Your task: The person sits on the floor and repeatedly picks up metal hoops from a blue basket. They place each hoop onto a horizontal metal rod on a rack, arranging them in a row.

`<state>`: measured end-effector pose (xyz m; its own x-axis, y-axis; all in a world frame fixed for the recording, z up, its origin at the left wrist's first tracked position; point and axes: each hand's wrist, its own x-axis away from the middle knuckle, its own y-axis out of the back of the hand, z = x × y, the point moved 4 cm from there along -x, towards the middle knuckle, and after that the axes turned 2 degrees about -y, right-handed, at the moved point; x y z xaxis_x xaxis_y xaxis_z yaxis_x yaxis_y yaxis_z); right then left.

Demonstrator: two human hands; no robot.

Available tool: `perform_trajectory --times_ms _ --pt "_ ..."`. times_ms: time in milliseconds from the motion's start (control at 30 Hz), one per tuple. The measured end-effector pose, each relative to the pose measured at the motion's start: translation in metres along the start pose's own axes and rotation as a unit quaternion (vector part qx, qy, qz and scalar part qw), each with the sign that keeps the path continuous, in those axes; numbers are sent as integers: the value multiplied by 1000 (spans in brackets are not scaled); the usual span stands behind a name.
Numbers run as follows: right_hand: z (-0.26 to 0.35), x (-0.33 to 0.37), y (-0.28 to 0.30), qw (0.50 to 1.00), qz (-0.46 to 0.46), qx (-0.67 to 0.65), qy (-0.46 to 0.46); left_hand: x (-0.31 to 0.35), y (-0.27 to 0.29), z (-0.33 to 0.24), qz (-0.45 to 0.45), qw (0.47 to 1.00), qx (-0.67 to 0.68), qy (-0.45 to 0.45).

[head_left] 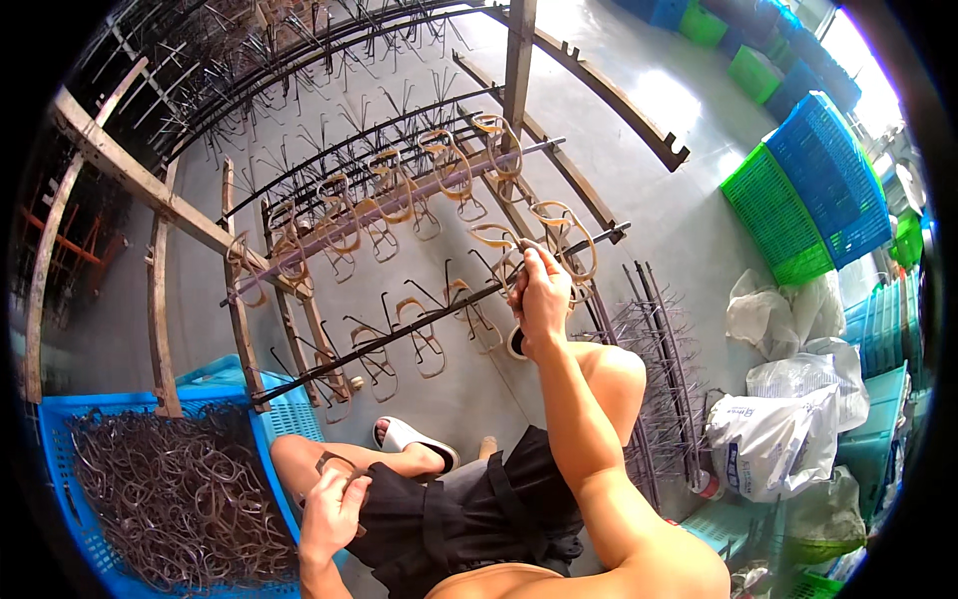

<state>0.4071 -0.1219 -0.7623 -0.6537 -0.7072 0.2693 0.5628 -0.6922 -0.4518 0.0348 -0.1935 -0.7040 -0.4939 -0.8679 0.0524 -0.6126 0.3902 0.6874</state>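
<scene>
My right hand (544, 299) reaches forward, fingers pinched on an amber spectacle frame (492, 237) near the right end of a dark hooked rod (419, 321). Whether that frame touches a hook is hard to see. Several spectacle frames (429, 351) hang from the hooks farther left on this rod. Behind it, a purplish rod (384, 208) carries a row of amber spectacle frames (394, 190). Low over my left thigh, my left hand (334, 509) is closed around a brown spectacle frame (336, 461); the fingers hide part of it.
A blue basket (60, 449) heaped with dark spectacle frames (180, 499) stands at my left. Wooden rack posts (165, 319) rise beside it. Spiky hooked rods (659, 369) lean at right, near white plastic bags (773, 439) and a green and blue basket stack (808, 190).
</scene>
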Motion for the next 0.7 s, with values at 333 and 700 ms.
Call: perform_trajectory --times_ms 333,700 --pt "-20 5 -4 964 24 242 108 11 27 12 -85 973 107 185" --pt "-13 14 -5 946 9 293 139 12 30 11 -166 979 105 63"
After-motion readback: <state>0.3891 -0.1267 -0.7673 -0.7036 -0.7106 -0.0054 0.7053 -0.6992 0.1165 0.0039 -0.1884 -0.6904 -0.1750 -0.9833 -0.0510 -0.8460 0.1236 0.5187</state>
